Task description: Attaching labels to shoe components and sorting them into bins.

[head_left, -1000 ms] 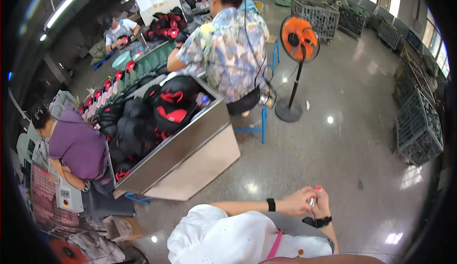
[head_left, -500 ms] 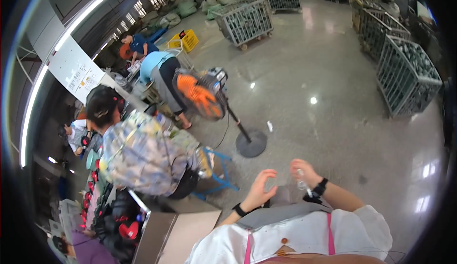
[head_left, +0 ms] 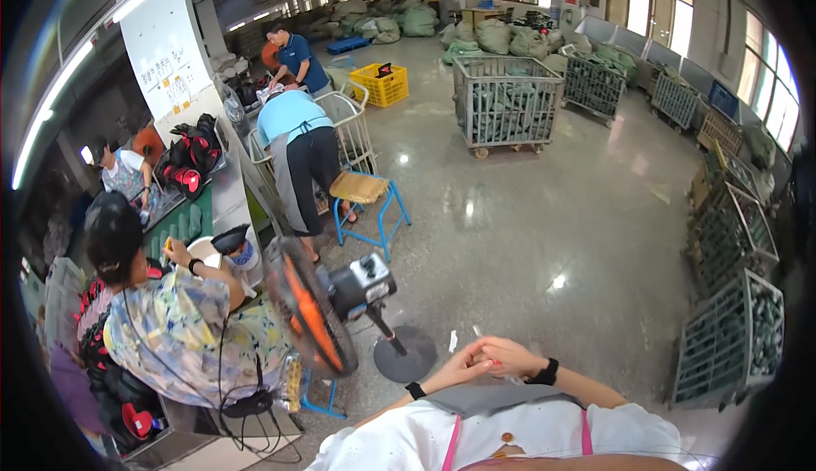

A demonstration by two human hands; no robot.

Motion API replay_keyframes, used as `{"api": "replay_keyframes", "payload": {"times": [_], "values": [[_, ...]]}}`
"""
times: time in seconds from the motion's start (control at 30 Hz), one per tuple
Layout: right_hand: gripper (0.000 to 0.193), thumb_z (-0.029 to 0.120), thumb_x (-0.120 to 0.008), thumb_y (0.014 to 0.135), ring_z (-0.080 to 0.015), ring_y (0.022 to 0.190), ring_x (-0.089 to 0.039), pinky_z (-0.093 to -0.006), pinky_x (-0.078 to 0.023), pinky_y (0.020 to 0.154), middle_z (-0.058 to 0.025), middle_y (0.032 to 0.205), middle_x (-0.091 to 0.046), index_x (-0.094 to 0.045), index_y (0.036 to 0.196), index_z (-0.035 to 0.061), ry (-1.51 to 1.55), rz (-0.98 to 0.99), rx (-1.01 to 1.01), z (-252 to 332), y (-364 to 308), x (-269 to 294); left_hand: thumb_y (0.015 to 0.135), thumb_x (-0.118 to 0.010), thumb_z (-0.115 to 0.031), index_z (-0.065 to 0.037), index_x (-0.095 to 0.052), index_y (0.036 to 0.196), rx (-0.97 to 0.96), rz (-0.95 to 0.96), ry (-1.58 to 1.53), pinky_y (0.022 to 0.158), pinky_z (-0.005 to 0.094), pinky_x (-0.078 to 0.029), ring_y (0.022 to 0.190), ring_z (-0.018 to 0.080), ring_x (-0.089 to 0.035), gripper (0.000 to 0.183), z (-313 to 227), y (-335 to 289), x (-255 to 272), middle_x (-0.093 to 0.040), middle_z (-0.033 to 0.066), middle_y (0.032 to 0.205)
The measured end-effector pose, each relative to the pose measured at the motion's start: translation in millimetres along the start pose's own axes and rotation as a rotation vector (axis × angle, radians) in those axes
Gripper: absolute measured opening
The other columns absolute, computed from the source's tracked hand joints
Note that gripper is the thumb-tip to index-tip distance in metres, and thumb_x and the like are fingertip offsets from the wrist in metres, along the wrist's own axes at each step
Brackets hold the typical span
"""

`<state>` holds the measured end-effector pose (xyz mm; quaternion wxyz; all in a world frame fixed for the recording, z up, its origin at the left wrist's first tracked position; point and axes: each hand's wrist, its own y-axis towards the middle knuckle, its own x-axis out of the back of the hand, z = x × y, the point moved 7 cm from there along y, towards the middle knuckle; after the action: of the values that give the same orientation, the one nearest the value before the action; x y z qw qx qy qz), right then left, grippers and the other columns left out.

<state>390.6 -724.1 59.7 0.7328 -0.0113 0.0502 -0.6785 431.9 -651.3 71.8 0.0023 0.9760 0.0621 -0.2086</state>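
My two hands meet in front of my body, low in the view. The left hand [head_left: 460,366] has its fingers bent and pressed against the right hand [head_left: 515,357], whose fingers curl over them. A small clear item [head_left: 513,379] shows just below the right palm; its kind is too small to tell. Between the fingers a tiny red spot shows, and whatever else they hold is hidden. Each wrist wears a black band. A grey apron [head_left: 489,399] lies over my white top, below the hands.
An orange-and-black pedestal fan [head_left: 310,305] stands left of my hands, its round base [head_left: 405,354] on the floor. A co-worker in a patterned shirt [head_left: 191,343] sits at the left. Beyond are a blue-legged stool [head_left: 364,189], a yellow crate [head_left: 380,86] and wheeled metal cages [head_left: 507,105].
My hands, apart before with the clear item in the right one, have come together. The view has swung left and up, so the fan and seated co-worker appear further left.
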Motion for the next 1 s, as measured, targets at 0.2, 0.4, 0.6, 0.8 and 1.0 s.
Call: {"api": "replay_keyframes", "payload": {"times": [0.2, 0.4, 0.6, 0.8, 1.0], "values": [[0.046, 0.020, -0.050, 0.086, -0.0020, 0.054, -0.036, -0.0155, -0.031, 0.046, 0.0016, 0.080, -0.051, -0.038, 0.128, 0.0061, 0.370, 0.201, -0.116, 24.0, 35.2, 153.6, 0.089, -0.054, -0.017, 0.000, -0.059, 0.107, -0.069, -0.178, 0.356, 0.080, 0.0248, -0.044, 0.096, 0.0114, -0.054, 0.025, -15.0, 156.7, 70.6, -0.060, 0.0079, 0.107], [0.038, 0.016, -0.048, 0.090, -0.0030, 0.060, -0.039, -0.0158, -0.032, 0.050, -0.0016, 0.087, -0.054, -0.041, 0.126, 0.0061, 0.508, 0.099, 0.055, 50.1, 136.2, 345.7, 0.083, -0.059, -0.012, 0.001, -0.066, 0.090, -0.016, -0.765, 0.676, 0.062, 0.0229, -0.047, 0.068, 0.0094, -0.061, 0.016, -75.5, 299.3, 131.5, -0.067, 0.0070, 0.075], [0.025, 0.019, -0.043, 0.093, -0.0047, 0.061, -0.040, -0.0184, -0.035, 0.051, -0.0004, 0.079, -0.051, -0.048, 0.113, 0.0060, 0.022, 0.035, 0.107, 28.8, 272.6, 462.8, 0.077, -0.067, -0.011, 0.000, -0.067, 0.084, -0.034, -0.976, 0.824, 0.058, 0.0235, -0.046, 0.064, 0.0102, -0.060, 0.013, -118.1, 426.2, 196.5, -0.065, 0.0079, 0.070], [0.015, 0.019, -0.040, 0.094, -0.0088, 0.059, -0.044, -0.0221, -0.040, 0.055, 0.0012, 0.068, -0.047, -0.049, 0.094, 0.0067, 0.548, -0.038, -0.055, 44.9, 431.6, 561.3, 0.069, -0.071, -0.009, -0.007, -0.065, 0.076, -0.361, -1.135, 1.391, 0.069, 0.0347, -0.044, 0.082, 0.0265, -0.052, 0.010, -172.7, 541.2, 278.8, -0.054, 0.0080, 0.084], [0.009, 0.014, -0.043, 0.091, -0.0138, 0.070, -0.048, -0.0307, -0.045, 0.066, -0.0029, 0.076, -0.048, -0.046, 0.095, 0.0068, 1.001, -0.097, 0.095, 130.7, 577.6, 689.2, 0.071, -0.067, -0.001, -0.002, -0.060, 0.081, -0.492, -1.077, 1.079, 0.070, 0.0310, -0.044, 0.083, 0.0236, -0.052, 0.012, -275.6, 668.0, 410.5, -0.050, 0.0113, 0.092]]}}
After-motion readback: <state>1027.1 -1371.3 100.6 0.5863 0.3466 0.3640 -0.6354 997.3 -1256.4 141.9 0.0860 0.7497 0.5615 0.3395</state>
